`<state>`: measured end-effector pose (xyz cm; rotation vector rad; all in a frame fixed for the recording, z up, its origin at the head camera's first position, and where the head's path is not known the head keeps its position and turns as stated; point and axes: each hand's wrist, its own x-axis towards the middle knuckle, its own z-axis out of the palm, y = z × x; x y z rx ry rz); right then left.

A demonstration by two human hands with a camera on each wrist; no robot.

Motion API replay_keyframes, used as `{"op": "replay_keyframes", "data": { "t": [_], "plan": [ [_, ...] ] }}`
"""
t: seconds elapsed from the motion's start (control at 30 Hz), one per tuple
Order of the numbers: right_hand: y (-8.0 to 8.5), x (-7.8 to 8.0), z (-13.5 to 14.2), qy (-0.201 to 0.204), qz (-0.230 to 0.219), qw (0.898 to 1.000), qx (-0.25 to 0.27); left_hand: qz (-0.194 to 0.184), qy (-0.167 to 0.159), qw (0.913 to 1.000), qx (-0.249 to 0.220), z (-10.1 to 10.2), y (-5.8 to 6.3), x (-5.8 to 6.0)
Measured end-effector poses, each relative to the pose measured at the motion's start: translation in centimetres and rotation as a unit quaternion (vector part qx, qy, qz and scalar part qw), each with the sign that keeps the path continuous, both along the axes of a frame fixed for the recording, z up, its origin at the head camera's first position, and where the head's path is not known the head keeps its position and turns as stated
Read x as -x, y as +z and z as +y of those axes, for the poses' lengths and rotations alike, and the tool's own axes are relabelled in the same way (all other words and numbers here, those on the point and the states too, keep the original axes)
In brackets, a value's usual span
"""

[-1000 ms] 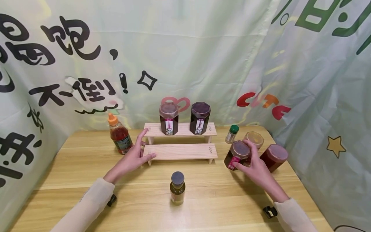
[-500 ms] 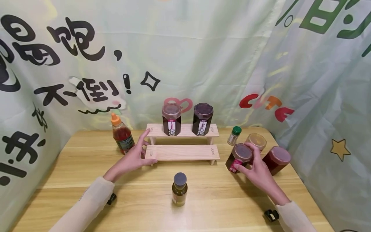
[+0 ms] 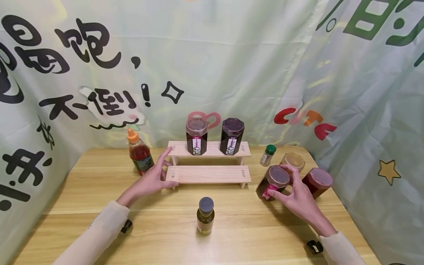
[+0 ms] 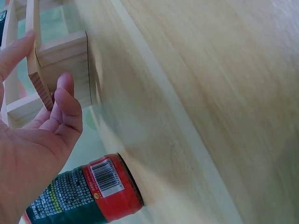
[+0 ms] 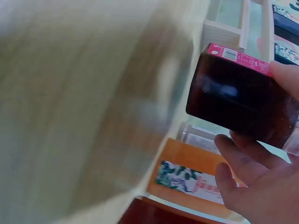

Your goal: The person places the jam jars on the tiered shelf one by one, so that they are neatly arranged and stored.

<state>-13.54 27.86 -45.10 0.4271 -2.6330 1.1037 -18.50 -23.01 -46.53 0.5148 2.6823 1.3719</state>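
Note:
My left hand (image 3: 154, 179) is at the left end of a two-tier wooden shelf (image 3: 208, 174); the left wrist view shows its fingers curled about the shelf's end board (image 4: 42, 84). My right hand (image 3: 299, 197) grips a dark jar (image 3: 273, 180) with a pink label, thumb on the label side and fingers on the far side. In the right wrist view this jar (image 5: 233, 95) is tilted; whether its base touches the table I cannot tell. Two more dark jars, one left (image 3: 197, 136) and one right (image 3: 233, 136), stand on the upper tier.
Behind my right hand are an amber jar (image 3: 293, 162), a red jar (image 3: 317, 182) and a green-capped shaker (image 3: 268, 155). An orange-capped squeeze bottle (image 3: 140, 154) stands beside my left hand. A dark-capped bottle (image 3: 205, 217) stands at front centre. A printed curtain (image 3: 232, 73) hangs behind.
The dark jar in my right hand has shifted slightly toward me and tilts more. My left hand stays on the shelf. The head view has shifted slightly.

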Motion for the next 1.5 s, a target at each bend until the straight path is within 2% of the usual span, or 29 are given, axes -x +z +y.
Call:
{"op": "replay_keyframes", "data": {
  "t": [0.2,0.53,0.73,1.03,1.27,1.5],
  "plan": [
    [1.2,0.0,-0.8,0.007,0.027,0.999,0.02,0.003,0.002,1.0,0.0,-0.2,0.0,0.1],
    [3.0,0.2,-2.9,0.026,0.043,0.997,0.061,0.001,0.003,1.0,-0.001,-0.5,0.0,0.2],
    [3.3,0.8,-4.8,0.06,0.018,0.993,0.096,-0.002,0.0,1.0,-0.003,-0.6,-0.1,0.3],
    [3.9,1.3,-8.2,0.094,0.012,0.992,0.081,-0.012,-0.006,0.9999,-0.001,-0.4,0.0,0.1],
    [4.3,2.0,-11.4,0.115,-0.015,0.989,0.096,-0.009,-0.005,1.0,-0.001,-0.4,-0.2,0.2],
    [4.0,2.9,-14.3,0.152,-0.022,0.982,0.112,-0.004,-0.005,1.0,0.001,-0.4,-0.1,0.1]
  ]
}}
